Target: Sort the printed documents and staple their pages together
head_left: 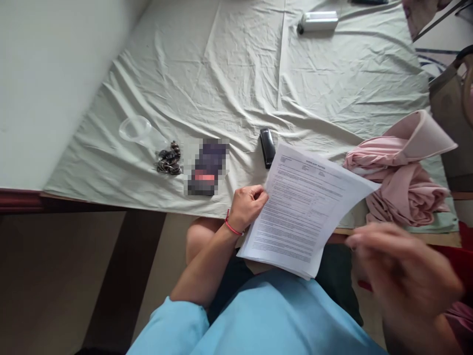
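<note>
My left hand (249, 207), with a red thread bracelet at the wrist, is closed on the left edge of a stack of printed papers (295, 212). The sheets lean over the table's front edge above my lap, printed side up, their right corner curling. Off to the right, apart from the papers, is my right hand (402, 266). It is smeared by motion, its fingers look bent, and I cannot make out anything in them. A black stapler (267, 148) lies just beyond the papers' top left corner.
A pale cloth (229, 88) covers the table. On it are a clear plastic cup (136, 130), a heap of small dark metal pieces (169, 159), a blurred-out phone-like object (207, 167), pink folded fabric (406, 182) and a silvery bottle (320, 21). A chair (451, 108) stands right.
</note>
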